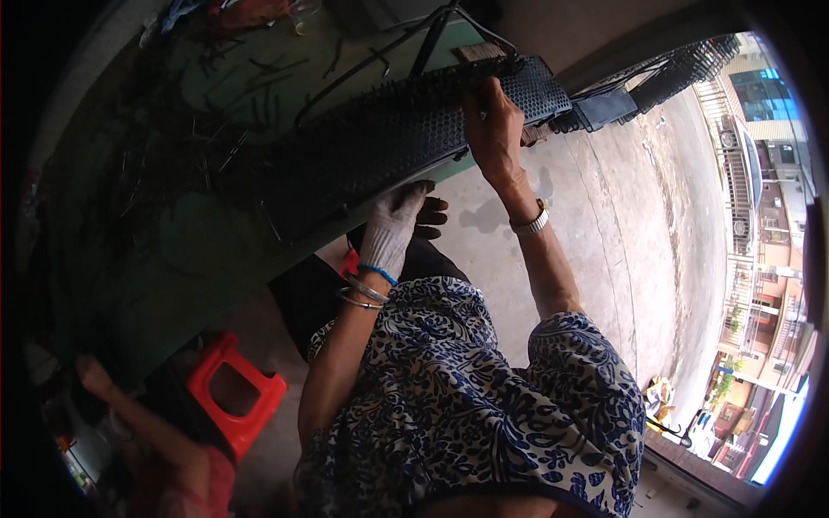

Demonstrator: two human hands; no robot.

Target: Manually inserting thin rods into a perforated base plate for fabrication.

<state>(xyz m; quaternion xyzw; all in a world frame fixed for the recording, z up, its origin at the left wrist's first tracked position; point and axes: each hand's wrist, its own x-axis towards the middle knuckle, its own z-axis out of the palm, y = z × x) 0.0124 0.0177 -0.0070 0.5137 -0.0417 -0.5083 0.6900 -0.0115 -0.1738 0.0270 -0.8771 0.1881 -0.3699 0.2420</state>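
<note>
1 long black perforated panel (440,129) lies across the green table (207,293), reaching mostly leftward from the right hand (495,129). Its long axis slants from the near side at far left up to the far side, just right of that hand. The key relation seems to be this: of the 2 hands, the right is the nearer, set against the panel toward its right end, while the left hand (399,211) sits below the near long edge, closer to the body.

The right hand is bare and curled into a fist; whether it clamps the panel or some small piece cannot be told. The left hand wears 1 white glove with dark fingertips, its fingers spread apart around nothing visible.

Counted about the hands: 1 watch (542,216) on the right wrist; 1 blue band (380,274) and 2 silver bangles (367,291) on the left. Ahead and left of the left hand are thin dark strips (278,66), too many to count. Behind it, leftward, come 1 red stool (272,393) and 1 co-worker's hand (95,378).
</note>
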